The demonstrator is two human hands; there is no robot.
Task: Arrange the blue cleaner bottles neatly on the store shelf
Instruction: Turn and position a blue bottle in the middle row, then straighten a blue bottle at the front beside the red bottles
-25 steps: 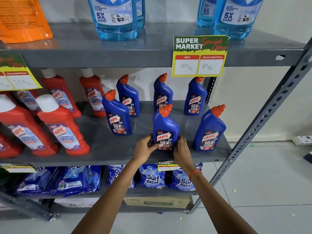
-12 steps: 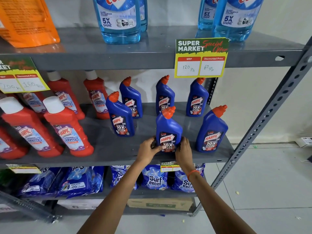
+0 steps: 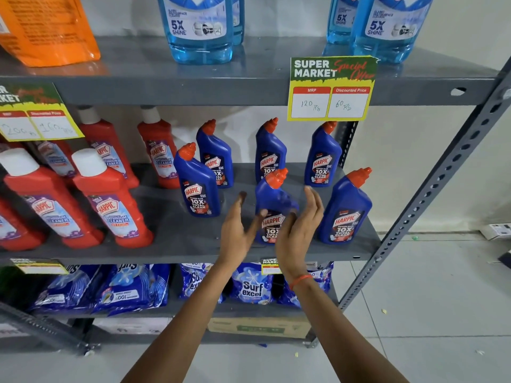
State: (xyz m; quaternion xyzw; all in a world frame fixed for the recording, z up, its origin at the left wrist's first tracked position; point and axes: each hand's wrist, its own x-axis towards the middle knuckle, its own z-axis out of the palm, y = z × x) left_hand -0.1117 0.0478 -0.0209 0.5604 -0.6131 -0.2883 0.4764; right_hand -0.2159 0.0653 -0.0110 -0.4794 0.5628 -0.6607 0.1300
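Squaring up the front-row blue bottle [image 3: 272, 214] on the middle shelf [image 3: 177, 244].
Our left hand [image 3: 239, 230] and right hand [image 3: 300, 230] flank it, fingers spread, barely touching; next we judge whether it lines up with its neighbours.

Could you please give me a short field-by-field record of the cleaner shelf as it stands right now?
setting: grey metal store shelf, middle tier
blue cleaner bottles: six, all upright; three in the back row, three in front
centre front bottle: between the two hands, label facing out
left hand: open, fingers spread, beside that bottle
right hand: open, beside that bottle, orange band on the wrist
contact: blurred, cannot tell if fingertips touch
red cleaner bottles: left part of the same tier
price tag: MRP 120, discounted 60
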